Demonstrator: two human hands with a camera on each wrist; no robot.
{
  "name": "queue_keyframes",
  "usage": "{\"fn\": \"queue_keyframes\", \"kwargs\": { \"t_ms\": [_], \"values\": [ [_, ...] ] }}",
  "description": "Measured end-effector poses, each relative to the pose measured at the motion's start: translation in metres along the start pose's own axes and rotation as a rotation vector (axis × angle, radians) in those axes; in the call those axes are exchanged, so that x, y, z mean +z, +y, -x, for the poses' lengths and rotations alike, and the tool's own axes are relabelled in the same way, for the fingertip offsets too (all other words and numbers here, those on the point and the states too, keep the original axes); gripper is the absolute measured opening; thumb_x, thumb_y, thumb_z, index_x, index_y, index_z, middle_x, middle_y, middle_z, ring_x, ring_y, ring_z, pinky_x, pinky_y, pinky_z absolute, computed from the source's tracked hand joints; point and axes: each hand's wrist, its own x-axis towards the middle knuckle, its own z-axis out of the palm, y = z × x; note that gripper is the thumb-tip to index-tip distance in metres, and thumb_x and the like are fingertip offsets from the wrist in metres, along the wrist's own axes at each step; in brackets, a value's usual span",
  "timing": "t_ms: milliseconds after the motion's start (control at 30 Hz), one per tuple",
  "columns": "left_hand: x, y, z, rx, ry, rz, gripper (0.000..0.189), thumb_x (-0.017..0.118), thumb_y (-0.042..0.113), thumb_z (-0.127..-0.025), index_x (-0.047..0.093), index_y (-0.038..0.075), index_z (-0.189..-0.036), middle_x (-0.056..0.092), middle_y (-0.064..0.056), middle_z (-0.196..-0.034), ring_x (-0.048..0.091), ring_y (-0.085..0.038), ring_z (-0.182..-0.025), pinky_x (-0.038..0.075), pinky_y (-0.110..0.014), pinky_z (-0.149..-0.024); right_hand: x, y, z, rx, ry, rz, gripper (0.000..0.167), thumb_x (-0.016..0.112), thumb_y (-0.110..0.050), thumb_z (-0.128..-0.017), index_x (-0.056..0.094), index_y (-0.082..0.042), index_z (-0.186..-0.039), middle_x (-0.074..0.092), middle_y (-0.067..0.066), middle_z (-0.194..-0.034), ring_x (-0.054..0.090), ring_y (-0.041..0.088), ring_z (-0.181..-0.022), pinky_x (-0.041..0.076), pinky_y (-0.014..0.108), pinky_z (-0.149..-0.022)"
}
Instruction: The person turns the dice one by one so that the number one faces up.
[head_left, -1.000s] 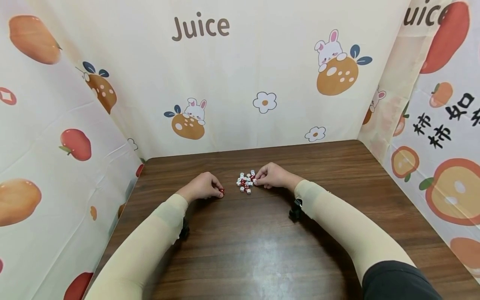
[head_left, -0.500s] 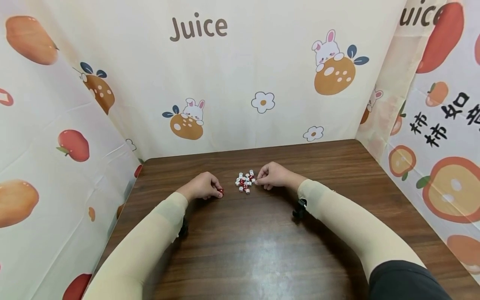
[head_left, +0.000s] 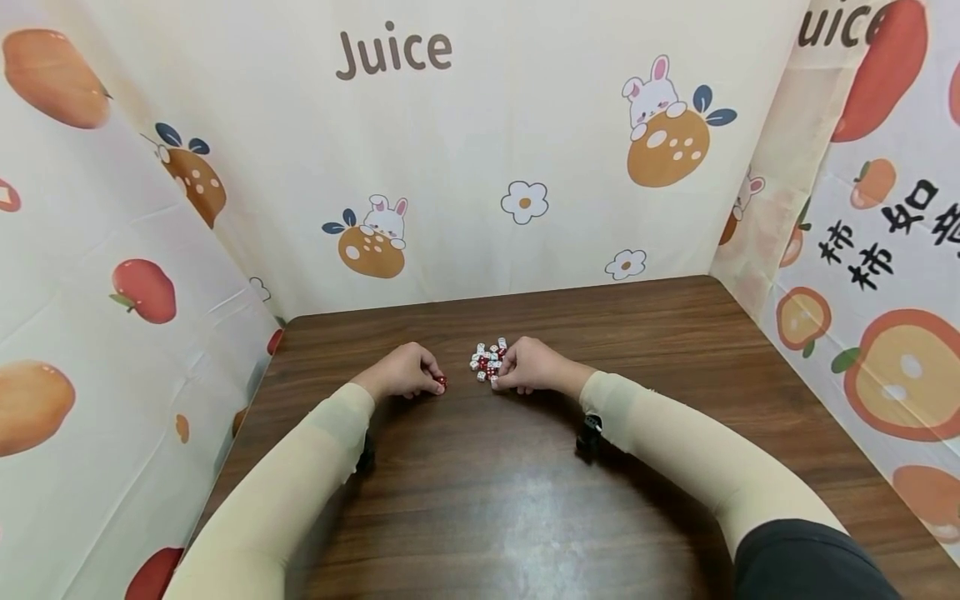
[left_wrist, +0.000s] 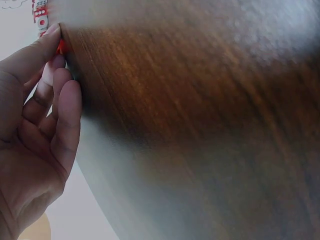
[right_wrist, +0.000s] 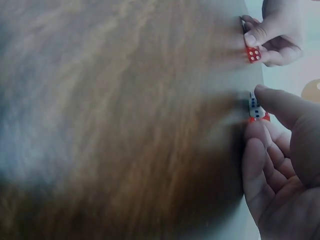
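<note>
A loose cluster of small red and white cubic dice (head_left: 482, 362) lies on the brown wood-grain worktop (head_left: 480, 492). Left hand (head_left: 403, 371): left of the cluster, thumb and fingers clamped on a red cubic die with white pips (head_left: 442, 382). Right hand (head_left: 538, 367): at the cluster's right, near side, thumb and fingers about a white cubic die with dark pips (right_wrist: 257, 112); whether they are clamped on it cannot be told. A white fruit-print cloth (head_left: 450, 150) stands beyond the cluster.
</note>
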Motion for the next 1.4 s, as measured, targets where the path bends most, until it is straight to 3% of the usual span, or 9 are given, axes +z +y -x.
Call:
{"fn": "queue_keyframes", "kwargs": {
  "t_ms": [467,933,1200,1400],
  "values": [
    [0.0,0.0,0.0,0.002,0.002,0.0,0.009,0.095,0.018,-0.095,0.087,0.014,-0.097,0.078,0.0,-0.082,0.062,-0.015,-0.064,0.057,-0.03,-0.059,0.009,-0.001,-0.005,-0.024,0.07,0.039,0.019,0.095,-0.029,-0.094,0.085,-0.018,-0.083,0.074,-0.009,-0.067,0.061,0.005,-0.049,0.054,0.024,-0.051],
    [0.0,-0.001,-0.001,0.005,-0.001,0.003,0.01,0.095,0.017,-0.095,0.086,0.013,-0.097,0.078,0.001,-0.082,0.061,-0.014,-0.064,0.058,-0.031,-0.059,0.001,0.004,-0.003,0.007,0.005,-0.134,0.02,0.094,-0.008,-0.09,0.074,-0.01,-0.091,0.072,-0.004,-0.068,0.063,0.01,-0.054,0.054,0.025,-0.052],
    [0.0,-0.003,0.0,0.01,0.005,0.017,0.01,0.095,0.017,-0.095,0.086,0.013,-0.096,0.077,0.0,-0.08,0.059,-0.014,-0.063,0.056,-0.03,-0.058,-0.002,0.006,-0.002,-0.007,-0.041,-0.14,0.016,0.092,-0.007,-0.091,0.079,-0.006,-0.1,0.075,-0.004,-0.071,0.065,0.008,-0.056,0.059,0.026,-0.057],
    [0.0,-0.001,0.001,0.011,0.005,0.018,0.009,0.095,0.017,-0.095,0.086,0.013,-0.096,0.077,0.001,-0.081,0.06,-0.014,-0.063,0.056,-0.03,-0.058,-0.002,0.004,0.002,-0.011,-0.039,-0.12,0.006,0.088,-0.007,-0.093,0.084,-0.006,-0.097,0.077,-0.004,-0.072,0.067,0.007,-0.058,0.06,0.025,-0.06]
  ]
}}
